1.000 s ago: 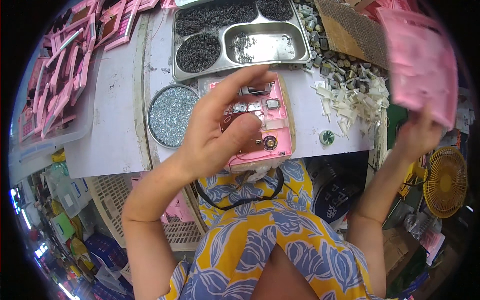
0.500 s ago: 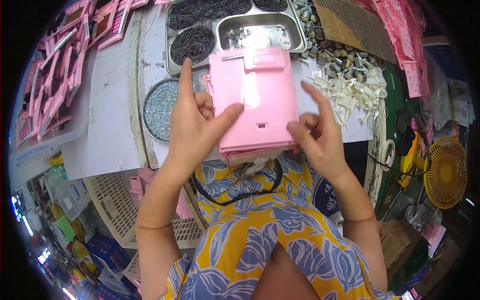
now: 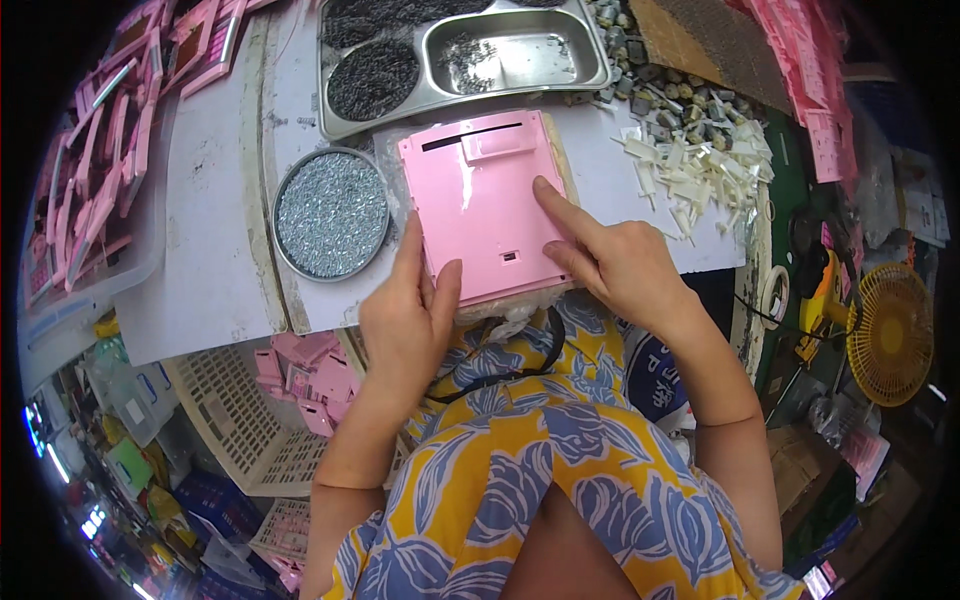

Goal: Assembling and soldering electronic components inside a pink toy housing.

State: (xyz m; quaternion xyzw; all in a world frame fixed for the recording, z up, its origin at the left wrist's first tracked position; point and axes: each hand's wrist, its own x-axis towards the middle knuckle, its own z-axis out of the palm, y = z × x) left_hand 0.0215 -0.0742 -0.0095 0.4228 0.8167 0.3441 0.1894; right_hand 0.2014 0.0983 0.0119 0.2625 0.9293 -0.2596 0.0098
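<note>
A pink, roughly square plastic housing (image 3: 485,220) lies face up at the front edge of the table, with a long slot near its far side and a small rectangular hole near its near side. Beneath it shows a pad (image 3: 562,165) wrapped in crinkled clear plastic. My left hand (image 3: 405,325) holds the near left corner, thumb on the near part and index finger along the side. My right hand (image 3: 625,265) grips the right edge, with index finger and thumb on the top face. The undersides of both hands' grips are hidden.
Beyond the housing stands a metal compartment tray (image 3: 535,60) with tiny black springs (image 3: 375,80). Left is a round dish of small silvery pieces (image 3: 332,215). Right lie white plastic parts (image 3: 705,175) and grey metal parts (image 3: 660,95). A yellow fan (image 3: 892,335) is far right.
The pink housing has come down from a raised position onto the wrapped pad, and its slot now shows. My left index finger has come down to its side; my right hand has moved onto its face.
</note>
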